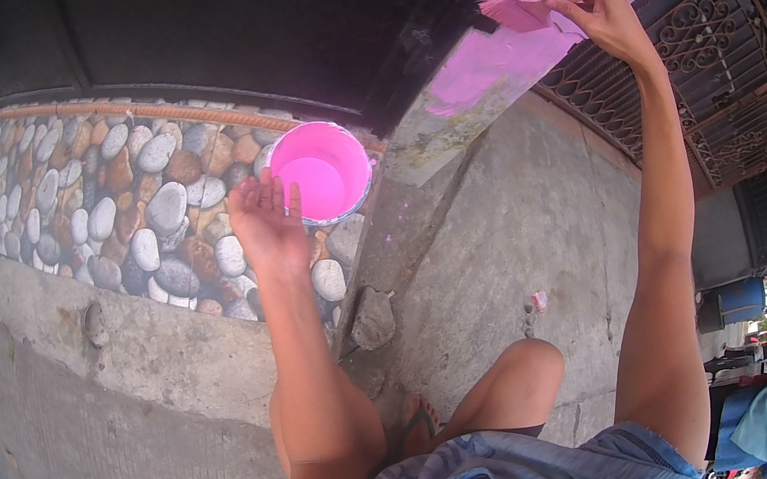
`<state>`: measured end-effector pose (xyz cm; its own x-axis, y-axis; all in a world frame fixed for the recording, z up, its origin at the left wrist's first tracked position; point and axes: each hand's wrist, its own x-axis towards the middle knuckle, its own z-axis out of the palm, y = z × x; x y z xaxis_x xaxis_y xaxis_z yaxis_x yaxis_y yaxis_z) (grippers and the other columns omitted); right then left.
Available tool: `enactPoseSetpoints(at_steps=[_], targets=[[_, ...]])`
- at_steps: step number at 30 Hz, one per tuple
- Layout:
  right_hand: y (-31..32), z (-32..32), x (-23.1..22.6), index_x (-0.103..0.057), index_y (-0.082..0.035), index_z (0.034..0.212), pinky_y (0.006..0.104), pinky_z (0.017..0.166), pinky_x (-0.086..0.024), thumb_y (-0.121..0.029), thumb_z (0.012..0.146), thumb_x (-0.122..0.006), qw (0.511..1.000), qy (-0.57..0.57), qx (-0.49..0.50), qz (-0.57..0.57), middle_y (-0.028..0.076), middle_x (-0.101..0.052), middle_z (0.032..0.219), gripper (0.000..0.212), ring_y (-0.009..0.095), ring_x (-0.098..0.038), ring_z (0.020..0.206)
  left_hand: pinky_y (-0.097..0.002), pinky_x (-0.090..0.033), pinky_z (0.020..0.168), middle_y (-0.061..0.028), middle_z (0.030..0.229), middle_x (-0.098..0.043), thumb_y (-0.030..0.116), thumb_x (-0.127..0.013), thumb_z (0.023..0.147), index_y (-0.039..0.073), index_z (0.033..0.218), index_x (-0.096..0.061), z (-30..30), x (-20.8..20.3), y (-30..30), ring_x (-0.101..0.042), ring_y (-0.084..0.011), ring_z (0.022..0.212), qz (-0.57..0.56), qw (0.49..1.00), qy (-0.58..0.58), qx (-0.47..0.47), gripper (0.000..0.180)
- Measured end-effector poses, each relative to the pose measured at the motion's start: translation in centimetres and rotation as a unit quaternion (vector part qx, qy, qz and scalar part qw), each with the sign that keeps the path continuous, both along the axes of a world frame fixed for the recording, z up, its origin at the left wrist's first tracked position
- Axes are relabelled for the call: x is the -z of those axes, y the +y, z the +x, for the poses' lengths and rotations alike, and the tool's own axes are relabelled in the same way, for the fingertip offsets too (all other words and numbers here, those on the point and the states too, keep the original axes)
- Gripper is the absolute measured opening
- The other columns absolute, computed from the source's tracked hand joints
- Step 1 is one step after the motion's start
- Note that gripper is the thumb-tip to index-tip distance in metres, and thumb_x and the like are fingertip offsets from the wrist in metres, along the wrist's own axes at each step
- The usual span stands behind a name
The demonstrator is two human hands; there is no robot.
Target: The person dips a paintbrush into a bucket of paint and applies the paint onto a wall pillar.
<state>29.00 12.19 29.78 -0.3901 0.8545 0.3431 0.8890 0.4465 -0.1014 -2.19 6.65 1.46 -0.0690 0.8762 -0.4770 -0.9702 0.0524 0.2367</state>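
The bucket [342,145] stands near the end of the pebbled ledge [97,221], so a knock from the left hand [272,228] could tip it; that hand is empty, palm up, fingers loosely spread at the rim, though whether they touch it I cannot tell; the right hand [605,15] pinches the brush [518,13] between thumb and fingers, up by the pink wall [467,73], and a slip toward the black door [198,42] could smear it; a loaded brush could also drip on the concrete [520,206].

The bristles are pink and splayed, the handle orange-tipped; the bucket is round and pink inside; the pebbles look smooth, oval, white, grey and brown; the wall's lower part is rough, grey and stained.
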Motion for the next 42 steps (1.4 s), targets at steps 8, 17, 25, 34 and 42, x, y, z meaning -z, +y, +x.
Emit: enactPoseSetpoints(at_steps=[8, 17, 25, 34, 42], targets=[[0.2, 0.4, 0.1, -0.063, 0.004, 0.083, 0.0278, 0.073, -0.044, -0.012, 0.084, -0.063, 0.999, -0.021, 0.024, 0.013, 0.004, -0.064, 0.083, 0.015, 0.013, -0.056, 0.076, -0.0396, -0.032, 0.105, -0.016, 0.131, -0.038, 0.026, -0.046, 0.09, -0.001, 0.127, -0.034, -0.1, -0.2, -0.1, -0.037, -0.0244, 0.122, 0.001, 1.0, 0.001, -0.001, 0.046], [-0.1, 1.2, 0.1, -0.063, 0.003, 0.083, 0.027, 0.071, -0.044, -0.012, 0.084, -0.063, 1.0, 0.013, 0.012, 0.006, 0.004, -0.064, 0.082, 0.015, 0.012, -0.056, 0.074, -0.0391, -0.032, 0.105, -0.0153, 0.128, -0.039, 0.025, -0.048, 0.089, -0.001, 0.125, -0.034, -0.1, 0.1, 0.0, -0.038, -0.0241, 0.121, 0.005, 1.0, 0.005, 0.001, 0.046], [0.1, 1.2, 0.3, -0.063, 0.003, 0.084, 0.0265, 0.064, -0.042, -0.009, 0.083, -0.064, 1.0, -0.019, 0.009, 0.009, 0.003, -0.062, 0.078, 0.012, 0.011, -0.052, 0.067, -0.0414, -0.037, 0.103, -0.0123, 0.119, -0.046, 0.023, -0.052, 0.088, 0.005, 0.117, -0.039, -0.1, 0.2, 0.1, -0.043, -0.0232, 0.115, -0.001, 1.0, -0.012, 0.006, 0.036], [0.1, 0.1, 0.4, -0.064, 0.007, 0.089, 0.0256, 0.077, -0.045, -0.007, 0.086, -0.061, 0.998, -0.046, 0.036, -0.012, 0.004, -0.065, 0.087, 0.014, 0.011, -0.056, 0.079, -0.0414, -0.037, 0.102, -0.0126, 0.121, -0.045, 0.023, -0.053, 0.088, 0.005, 0.115, -0.04, 0.0, 0.3, 0.0, -0.042, -0.0235, 0.115, -0.001, 1.0, -0.019, 0.004, 0.035], [-2.2, 1.4, 0.2, -0.066, -0.001, 0.094, 0.0261, 0.072, -0.047, -0.012, 0.084, -0.063, 0.992, 0.019, 0.019, 0.121, 0.008, -0.067, 0.079, 0.015, 0.015, -0.062, 0.073, -0.0416, -0.036, 0.102, -0.0123, 0.12, -0.046, 0.023, -0.053, 0.087, 0.006, 0.111, -0.043, -0.1, 0.4, 0.1, -0.042, -0.0234, 0.115, 0.002, 1.0, -0.018, 0.004, 0.031]])
